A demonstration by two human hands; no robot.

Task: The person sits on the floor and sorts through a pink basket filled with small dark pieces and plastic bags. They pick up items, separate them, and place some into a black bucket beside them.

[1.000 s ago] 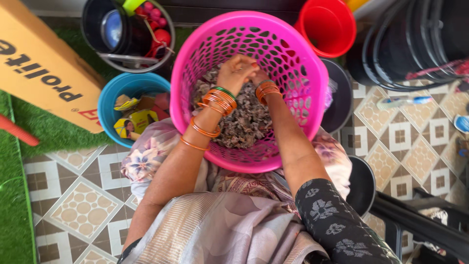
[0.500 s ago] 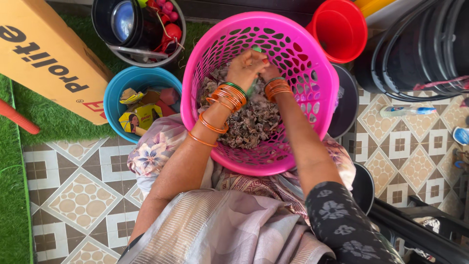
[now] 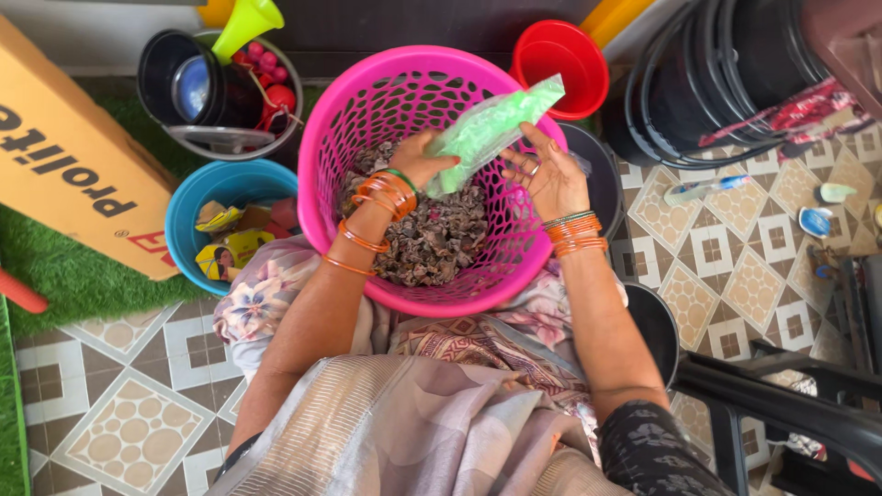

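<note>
Single head view, looking steeply down, close over lap and pink basket (image 3: 367, 101); floor around.

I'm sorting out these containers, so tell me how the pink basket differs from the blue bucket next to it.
The pink basket has perforated walls; the blue bucket has solid walls. The pink basket is larger and rests on the person's lap; the blue bucket stands on the floor. The pink basket holds dark dried bits; the blue bucket holds small colourful packets. Both are round, open-topped plastic.
</note>
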